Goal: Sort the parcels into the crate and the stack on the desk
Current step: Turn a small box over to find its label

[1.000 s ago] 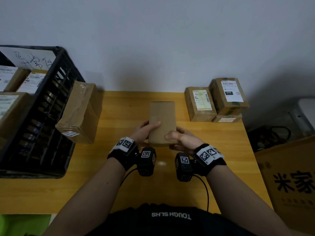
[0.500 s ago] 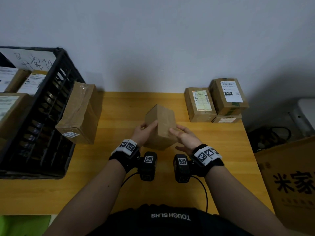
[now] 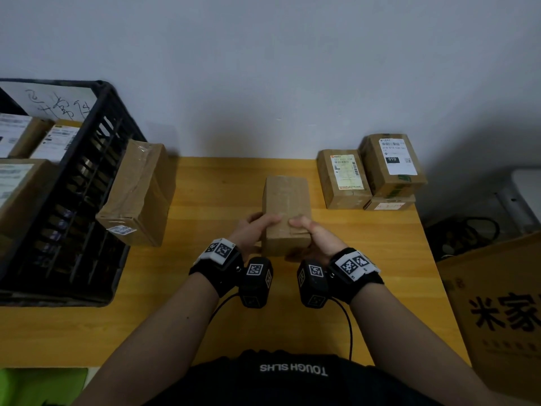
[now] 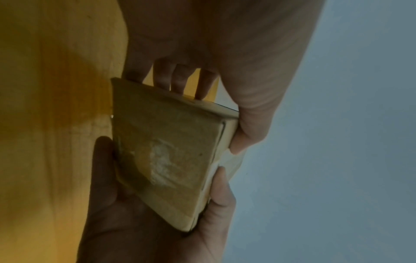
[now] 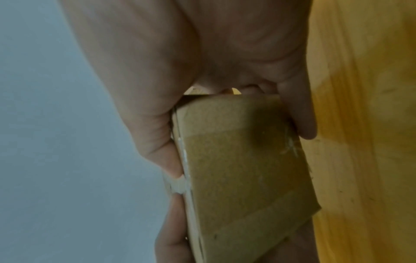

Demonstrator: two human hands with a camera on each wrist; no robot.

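Observation:
A plain brown cardboard parcel (image 3: 286, 206) is held over the middle of the desk (image 3: 205, 317), long side pointing away from me. My left hand (image 3: 259, 230) grips its near left corner, thumb on top. My right hand (image 3: 310, 234) grips the near right corner the same way. In the left wrist view the parcel (image 4: 171, 160) shows a scuffed white patch, with fingers of both hands wrapped round its edges. The right wrist view shows a taped face of the parcel (image 5: 243, 169). No label is visible on it.
A black crate (image 3: 96, 159) at the left holds several labelled parcels (image 3: 17, 136). A large taped parcel (image 3: 137, 194) leans against the crate's side. At the back right are two labelled parcels (image 3: 342, 178), one of them (image 3: 392, 164) stacked on a third. A big carton (image 3: 503, 317) stands right of the desk.
Both hands have rolled the parcel about its long axis: a flat face was up, then an edge, now another flat face. It sits slightly lower and closer to me.

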